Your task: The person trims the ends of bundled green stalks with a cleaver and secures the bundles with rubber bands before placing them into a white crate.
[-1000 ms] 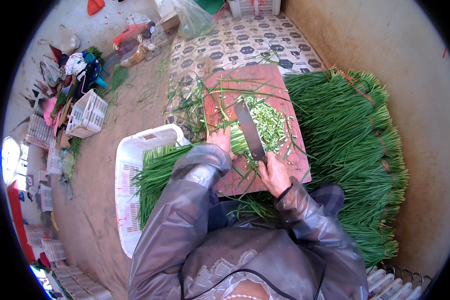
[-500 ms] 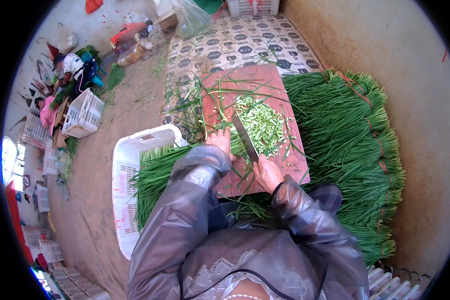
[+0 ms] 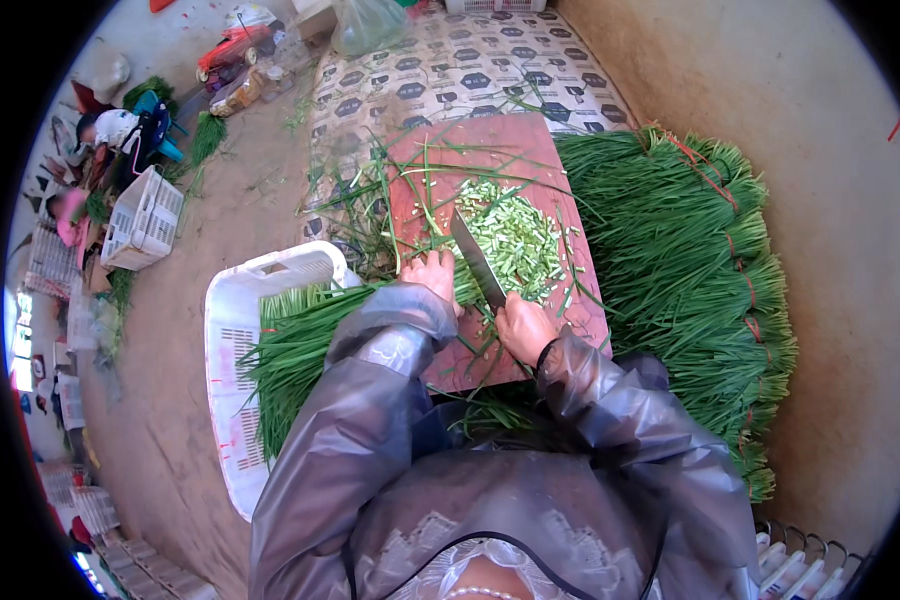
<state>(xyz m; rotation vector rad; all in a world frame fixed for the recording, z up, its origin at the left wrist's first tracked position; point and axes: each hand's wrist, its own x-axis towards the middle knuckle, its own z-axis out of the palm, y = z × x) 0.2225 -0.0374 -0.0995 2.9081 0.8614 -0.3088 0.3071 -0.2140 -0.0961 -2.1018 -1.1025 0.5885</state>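
On a reddish cutting board (image 3: 570, 318) lies a pile of chopped pale green chive pieces (image 3: 522, 247). My right hand (image 3: 526, 330) is closed round the handle of a wide-bladed knife (image 3: 478, 262), its blade slanting up and left along the pile's left edge. Just left of the blade, my left hand (image 3: 431, 276) presses closed over the cut end of a bunch of long green chives (image 3: 305, 345). That bunch trails left beneath my left forearm, over a white plastic basket (image 3: 220, 400). Loose stalks are strewn across the board's far and left sides.
Tied bundles of chives (image 3: 670, 260) are stacked along the right wall. Patterned sheeting (image 3: 450, 75) covers the floor beyond the board. Far left, two people sit near another white basket (image 3: 142, 222). A clear plastic bag (image 3: 365, 25) stands at the back.
The whole view has shifted a little, so the scene sits slightly further left and higher. Both hands and the knife keep nearly the same place on the board.
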